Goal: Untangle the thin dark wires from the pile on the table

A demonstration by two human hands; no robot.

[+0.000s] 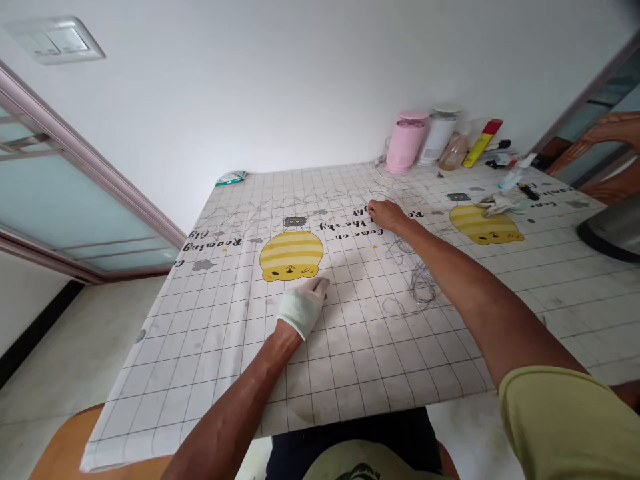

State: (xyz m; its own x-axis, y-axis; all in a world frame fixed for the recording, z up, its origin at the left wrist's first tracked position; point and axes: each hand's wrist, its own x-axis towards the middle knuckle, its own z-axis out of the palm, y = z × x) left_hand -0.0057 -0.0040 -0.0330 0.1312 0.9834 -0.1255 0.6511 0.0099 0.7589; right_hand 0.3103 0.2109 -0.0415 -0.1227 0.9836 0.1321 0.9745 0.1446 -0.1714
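The thin grey strand, which may be wire or thread, lies on the checked tablecloth — its densest part is one tangled coil just beside the person's right forearm, and looser loops spread along the far side of the table, toward the wall. The right hand, which is bare, reaches forward over the printed letters near these loops; its fingers are bent and drawn together, but whether they grasp a strand I cannot tell. The left hand wears a white glove and rests low on the cloth, just below a printed yellow striped figure; its fingers are curled, and a small dark spot shows at their tips, so I cannot tell if something is grasped there. Behind, close to the wall, stand a pink container, a white container and a yellow box with red end. A second glove lies on the right part of the cloth — near it is a small clear bottle, which leans
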